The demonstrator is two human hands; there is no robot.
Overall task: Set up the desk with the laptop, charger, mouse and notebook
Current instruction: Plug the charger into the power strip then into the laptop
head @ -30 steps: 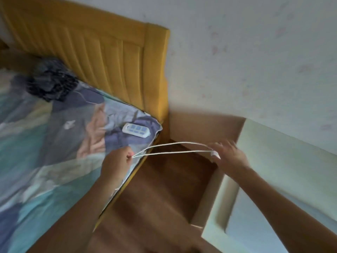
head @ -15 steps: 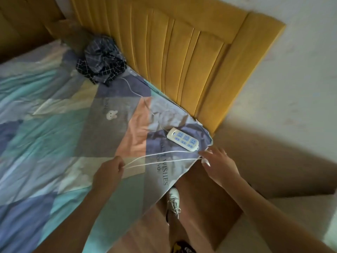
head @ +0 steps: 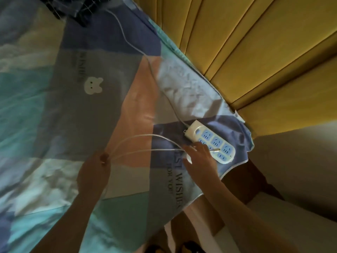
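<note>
On the bedsheet (head: 54,110), both hands pinching white charger cable (head: 145,136), right hand (head: 198,157) covering its plug at power strip (head: 211,140), left hand (head: 94,172)

Both forearms come up from the lower edge of the frame bare, with no sleeves, watch or rings showing. The left hand (head: 94,172) sits left of centre, the right hand (head: 199,157) at centre. Dark footwear shows blurred at the bottom edge.

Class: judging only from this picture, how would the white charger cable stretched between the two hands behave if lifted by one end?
Probably floppy: the charger cable bows in loose loops between the left hand and right hand. Likely light: a pinch holds it. Its free end would probably dangle.
</note>
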